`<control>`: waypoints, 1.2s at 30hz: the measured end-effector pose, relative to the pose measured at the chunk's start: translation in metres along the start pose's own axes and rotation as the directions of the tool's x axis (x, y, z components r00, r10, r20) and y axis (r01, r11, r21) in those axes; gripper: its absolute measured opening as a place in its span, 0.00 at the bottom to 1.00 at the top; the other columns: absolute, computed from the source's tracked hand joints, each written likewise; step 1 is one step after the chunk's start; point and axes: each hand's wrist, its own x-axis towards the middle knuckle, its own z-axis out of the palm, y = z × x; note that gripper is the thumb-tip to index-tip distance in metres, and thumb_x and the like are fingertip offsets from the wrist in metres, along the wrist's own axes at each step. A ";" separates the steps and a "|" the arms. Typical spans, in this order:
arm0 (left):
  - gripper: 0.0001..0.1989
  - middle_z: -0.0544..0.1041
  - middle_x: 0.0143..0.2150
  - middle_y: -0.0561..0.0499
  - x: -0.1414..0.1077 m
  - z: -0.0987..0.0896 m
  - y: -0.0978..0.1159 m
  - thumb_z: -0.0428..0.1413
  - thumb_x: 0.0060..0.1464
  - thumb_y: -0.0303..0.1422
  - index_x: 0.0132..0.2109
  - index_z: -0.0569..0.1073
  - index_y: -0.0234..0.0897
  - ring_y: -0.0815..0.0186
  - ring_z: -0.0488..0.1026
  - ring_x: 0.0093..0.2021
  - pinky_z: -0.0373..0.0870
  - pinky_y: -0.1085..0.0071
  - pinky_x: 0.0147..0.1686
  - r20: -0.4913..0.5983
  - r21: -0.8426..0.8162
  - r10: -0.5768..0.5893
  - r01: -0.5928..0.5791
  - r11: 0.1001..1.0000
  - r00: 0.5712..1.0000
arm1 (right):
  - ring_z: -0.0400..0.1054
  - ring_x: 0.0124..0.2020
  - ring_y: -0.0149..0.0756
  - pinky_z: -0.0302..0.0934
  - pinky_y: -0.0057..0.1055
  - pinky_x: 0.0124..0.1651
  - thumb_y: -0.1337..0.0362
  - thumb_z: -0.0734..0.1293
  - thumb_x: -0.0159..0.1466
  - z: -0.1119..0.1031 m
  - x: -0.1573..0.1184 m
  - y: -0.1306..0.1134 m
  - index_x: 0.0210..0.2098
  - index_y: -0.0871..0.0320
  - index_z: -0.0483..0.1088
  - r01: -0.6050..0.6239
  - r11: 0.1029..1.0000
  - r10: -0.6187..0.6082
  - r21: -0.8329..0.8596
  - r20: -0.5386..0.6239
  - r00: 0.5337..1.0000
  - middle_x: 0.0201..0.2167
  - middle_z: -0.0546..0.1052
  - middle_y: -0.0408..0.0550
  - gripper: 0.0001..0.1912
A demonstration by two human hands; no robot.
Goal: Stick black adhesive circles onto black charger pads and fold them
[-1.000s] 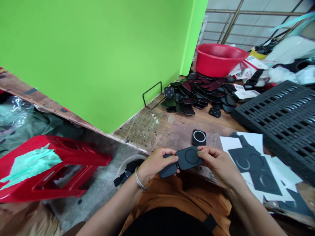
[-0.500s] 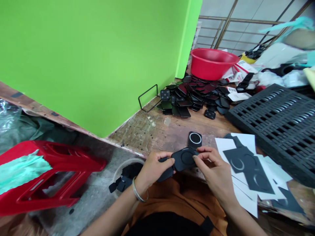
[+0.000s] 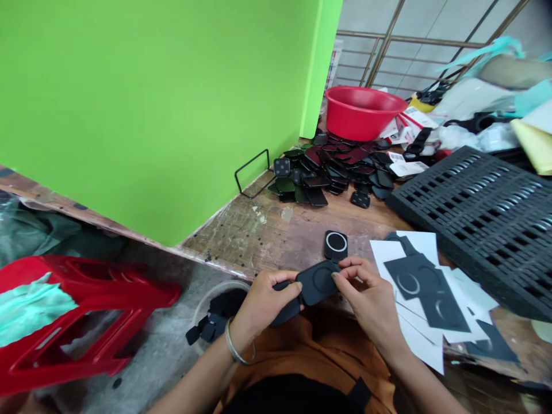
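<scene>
My left hand point(image 3: 269, 299), with a bangle at its wrist, grips a black folding charging pad point(image 3: 319, 280) by its left panel, thumb on top. The pad's right panel bears a faint round outline and tilts up to the right. At that panel's right corner, my right hand point(image 3: 366, 296) has thumb and forefinger pinched together on the edge. Just beyond the pad, on the wooden table, lies a small black square piece point(image 3: 336, 245) with a pale ring. To the right, white sheets point(image 3: 420, 325) and dark cut sheets with ring shapes point(image 3: 426, 290) overlap.
A heap of dark flat pieces point(image 3: 336, 169) lies in front of a red basin point(image 3: 362, 112). A black slotted tray point(image 3: 483, 224) is on the right. A green panel point(image 3: 159, 115) borders the left, with a wire stand point(image 3: 252, 172). Below are a bin point(image 3: 202, 305) and red stool point(image 3: 99, 310).
The view has turned slightly right, so the surroundings sit further left. Both hands keep hold of the charging pad, whose right panel is tilted a little more.
</scene>
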 end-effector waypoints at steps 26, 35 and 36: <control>0.13 0.77 0.28 0.53 -0.019 -0.032 -0.023 0.61 0.47 0.40 0.35 0.78 0.35 0.69 0.73 0.27 0.67 0.78 0.28 0.117 0.056 0.016 -0.023 0.998 0.993 | 0.56 0.18 0.29 0.49 0.26 0.21 0.47 0.58 0.64 0.027 -0.008 -0.010 0.24 0.57 0.65 -0.024 0.999 0.033 -0.040 0.234 0.972 0.16 0.63 0.40 0.22; 0.16 0.76 0.28 0.51 -0.046 -0.184 -0.119 0.63 0.48 0.41 0.35 0.74 0.30 0.69 0.73 0.27 0.69 0.74 0.29 -0.141 -0.130 -0.331 0.314 0.941 0.933 | 0.58 0.14 0.28 0.51 0.25 0.18 0.47 0.60 0.64 0.021 -0.031 -0.005 0.34 0.56 0.67 -0.098 0.992 0.119 -0.075 0.392 0.912 0.18 0.68 0.41 0.18; 0.15 0.76 0.31 0.51 -0.044 -0.187 -0.136 0.61 0.52 0.39 0.38 0.74 0.30 0.69 0.73 0.29 0.71 0.72 0.31 -0.181 -0.138 -0.359 0.338 0.931 0.916 | 0.59 0.15 0.29 0.51 0.25 0.19 0.47 0.60 0.64 0.022 -0.036 -0.002 0.34 0.56 0.67 -0.067 0.993 0.104 -0.100 0.428 0.898 0.17 0.67 0.40 0.17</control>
